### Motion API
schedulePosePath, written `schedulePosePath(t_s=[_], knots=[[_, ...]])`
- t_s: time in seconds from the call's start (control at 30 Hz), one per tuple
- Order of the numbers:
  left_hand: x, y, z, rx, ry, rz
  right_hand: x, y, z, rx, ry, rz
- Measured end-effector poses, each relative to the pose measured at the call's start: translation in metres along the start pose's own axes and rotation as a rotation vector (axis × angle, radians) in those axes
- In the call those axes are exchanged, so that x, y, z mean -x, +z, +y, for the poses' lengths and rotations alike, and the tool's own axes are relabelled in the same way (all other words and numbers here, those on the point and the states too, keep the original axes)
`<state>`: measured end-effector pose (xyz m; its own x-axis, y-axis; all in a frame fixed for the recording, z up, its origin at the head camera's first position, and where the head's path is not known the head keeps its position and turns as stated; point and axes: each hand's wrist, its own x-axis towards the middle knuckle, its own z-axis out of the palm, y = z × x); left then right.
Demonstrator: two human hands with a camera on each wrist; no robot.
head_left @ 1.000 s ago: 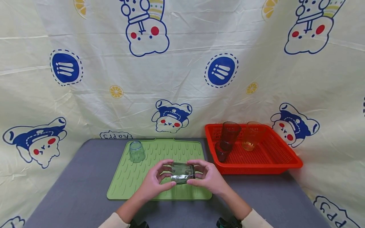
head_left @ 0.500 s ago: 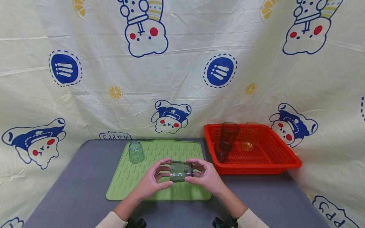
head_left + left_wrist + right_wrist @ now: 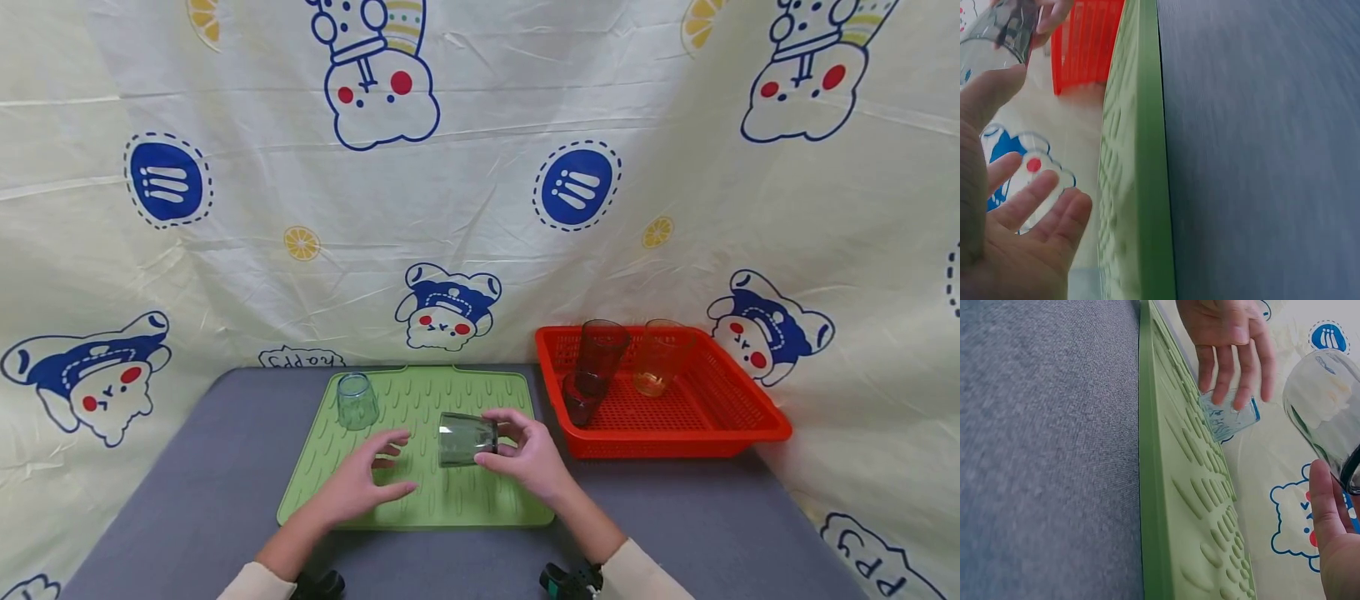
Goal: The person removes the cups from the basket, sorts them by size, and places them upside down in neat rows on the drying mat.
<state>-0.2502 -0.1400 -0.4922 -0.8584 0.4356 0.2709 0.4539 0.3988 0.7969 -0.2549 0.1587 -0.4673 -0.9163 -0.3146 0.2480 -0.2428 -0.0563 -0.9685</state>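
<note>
My right hand (image 3: pixel 528 458) grips a grey-green glass (image 3: pixel 459 440) near its thick base. The glass lies sideways in the air above the green drying mat (image 3: pixel 420 504), its mouth toward the left. To the left of that mouth is my left hand (image 3: pixel 360 483), apart from the glass, fingers spread and holding nothing. In the left wrist view its fingers (image 3: pixel 1041 200) are loosely extended, with the glass (image 3: pixel 997 44) beyond the thumb. A pale blue glass (image 3: pixel 357 402) rests upside down on the mat's far left corner; the right wrist view shows it behind the left hand (image 3: pixel 1235 350).
A red plastic basket (image 3: pixel 720 446) stands right of the mat. Inside it lean a dark reddish tall glass (image 3: pixel 602 350) and an amber glass (image 3: pixel 660 358), with another dark glass (image 3: pixel 581 404) low at the left. A printed curtain (image 3: pixel 480 208) hangs behind the grey table (image 3: pixel 187 483).
My left hand has let go of the glass and moved left. The right hand keeps hold of it and has shifted slightly left and up.
</note>
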Motion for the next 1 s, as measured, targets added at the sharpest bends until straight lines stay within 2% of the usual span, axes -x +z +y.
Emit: schedulePosePath(t_s=[0.17, 0.33, 0.6, 0.83, 1.0], knots=[[0.011, -0.017, -0.007, -0.134, -0.055, -0.009, -0.004, 0.006, 0.001, -0.025, 0.021, 0.019], [0.019, -0.033, -0.012, -0.209, -0.116, -0.005, -0.010, 0.011, 0.006, -0.060, 0.014, 0.039], [0.033, -0.051, -0.025, -0.402, -0.110, 0.029, -0.021, 0.021, 0.009, -0.066, 0.010, 0.083], [0.044, -0.060, -0.032, -0.468, -0.100, 0.071, -0.029, 0.025, 0.010, -0.036, 0.031, 0.124], [0.050, -0.069, -0.036, -0.493, -0.118, 0.064, -0.036, 0.026, 0.014, 0.027, 0.039, 0.139]])
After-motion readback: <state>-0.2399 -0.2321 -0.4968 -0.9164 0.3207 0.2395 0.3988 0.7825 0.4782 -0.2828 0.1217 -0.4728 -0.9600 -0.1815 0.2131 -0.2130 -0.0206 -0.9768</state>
